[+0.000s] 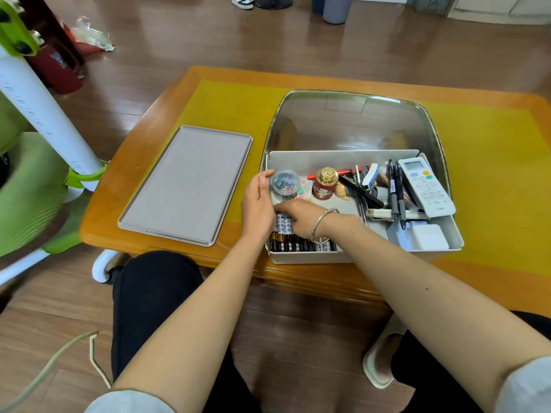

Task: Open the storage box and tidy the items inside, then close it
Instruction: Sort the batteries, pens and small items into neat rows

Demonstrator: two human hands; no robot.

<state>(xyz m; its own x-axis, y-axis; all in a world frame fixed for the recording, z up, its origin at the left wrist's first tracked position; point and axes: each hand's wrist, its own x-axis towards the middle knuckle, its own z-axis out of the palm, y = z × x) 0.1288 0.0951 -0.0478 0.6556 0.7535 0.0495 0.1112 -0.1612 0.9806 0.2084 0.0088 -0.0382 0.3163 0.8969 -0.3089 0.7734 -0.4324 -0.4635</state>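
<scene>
Right hand (pixel 298 217) hides batteries (pixel 298 244); grip unclear.

Open storage box (pixel 351 162) — hands (pixel 280 210) inside

We cannot see the right hand's (pixel 293 217) fingertips: they lie behind the left hand (pixel 258 208) at the box's (pixel 307 257) near left corner, so whether they grip anything stays unclear. The wrist and bracelet (pixel 320 223) cover part of the batteries (pixel 298 244), and their label print is too small to read. The heap of pens (pixel 396 192) at centre right overlaps too much to count. The remote's (pixel 426 187) button marks are illegible. Shoes (pixel 243 0) at the top edge are cut off. The green chair (pixel 26 186) runs out of the left edge, blurred.
</scene>
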